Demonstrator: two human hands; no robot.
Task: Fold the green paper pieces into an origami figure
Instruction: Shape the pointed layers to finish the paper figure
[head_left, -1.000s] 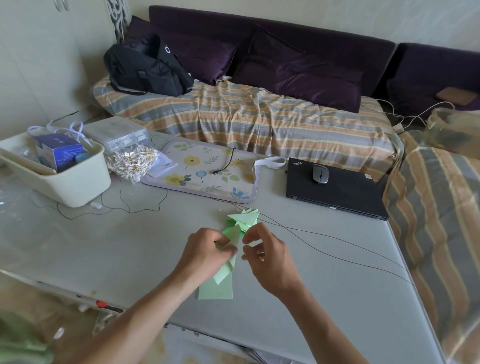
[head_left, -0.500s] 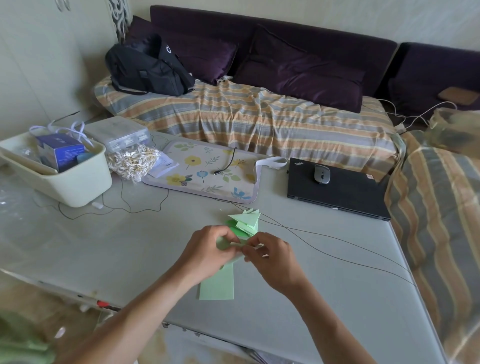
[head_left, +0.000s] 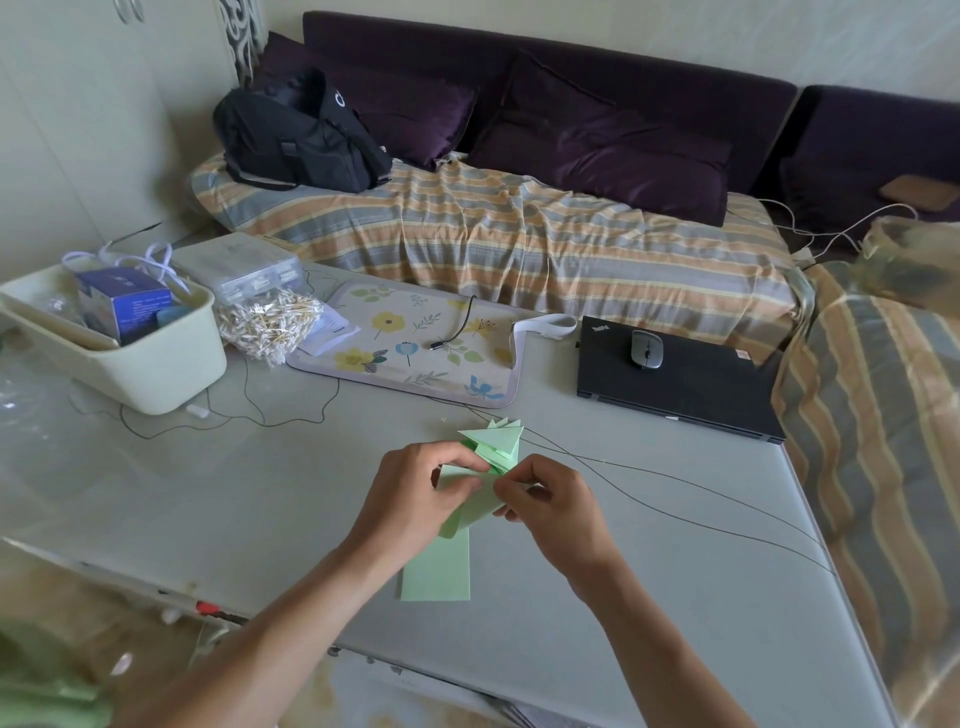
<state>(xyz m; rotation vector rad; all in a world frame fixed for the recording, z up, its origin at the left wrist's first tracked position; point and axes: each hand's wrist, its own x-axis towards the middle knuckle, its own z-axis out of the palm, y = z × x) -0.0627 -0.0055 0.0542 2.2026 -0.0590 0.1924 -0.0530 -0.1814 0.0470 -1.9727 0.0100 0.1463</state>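
A light green paper piece (head_left: 475, 506) is held just above the grey table (head_left: 260, 499), partly folded over. My left hand (head_left: 415, 493) pinches its left side with thumb and fingers. My right hand (head_left: 550, 501) pinches its right edge. Just beyond my fingers lies a pile of folded green triangular pieces (head_left: 496, 441). A flat green rectangular sheet (head_left: 439, 571) lies on the table under my left wrist, its upper end hidden by the hand.
A black closed laptop (head_left: 685, 395) with a mouse (head_left: 645, 349) sits at the right. A floral mat (head_left: 415, 348), a bag of cotton swabs (head_left: 267, 322) and a cream tub (head_left: 130, 358) stand at the back left. Thin black cables (head_left: 675, 499) cross the table.
Both hands drew together on the green piece, and its hanging end folded up toward them. The flat sheet and the triangle pile stayed put.
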